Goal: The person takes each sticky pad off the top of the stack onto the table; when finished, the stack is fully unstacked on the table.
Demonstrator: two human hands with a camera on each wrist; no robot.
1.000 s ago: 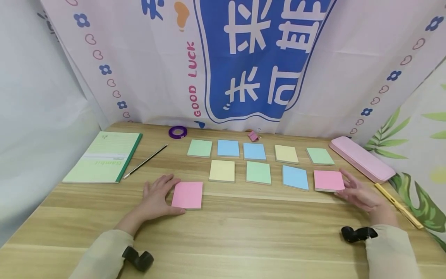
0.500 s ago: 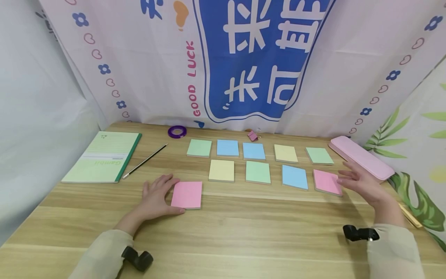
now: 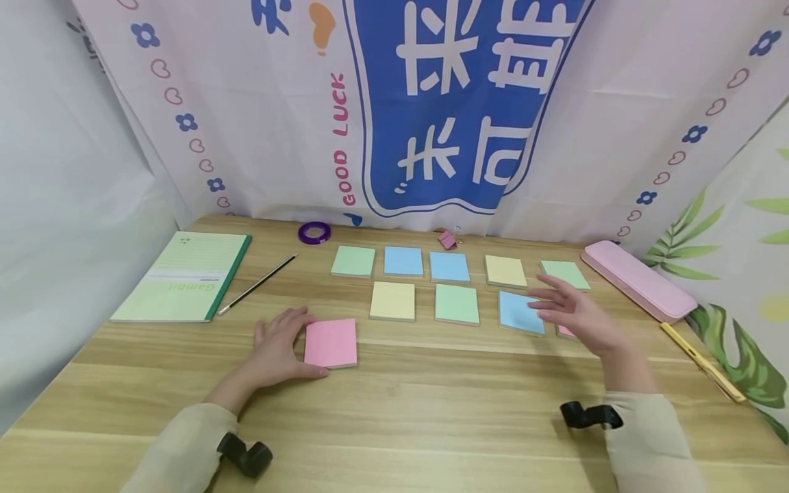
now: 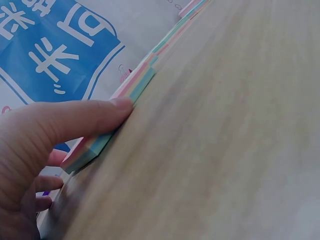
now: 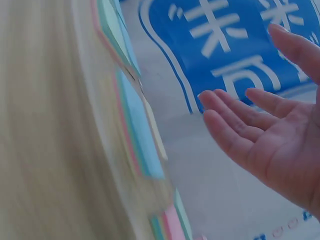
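Observation:
At the front left, a pink sticky note pad is pinched between the thumb and fingers of my left hand. In the left wrist view, the thumb lies along the edge of this sticky note pad, whose side shows coloured layers. My right hand is raised above the table with loosely extended fingers and holds nothing. Its fingertips overlap a blue sticky note pad in the head view; the right wrist view shows this hand apart from the pads. Behind it, another pink pad is mostly hidden.
Two rows of pads cross the table, including yellow, green and blue ones. A notebook, pencil and purple tape roll lie left. Right are a pink case and yellow pen-like object; a binder clip sits behind.
My right hand has let go of the pink pad at the right end and moved left over the blue one. My left hand stays on its pad, which has turned very slightly.

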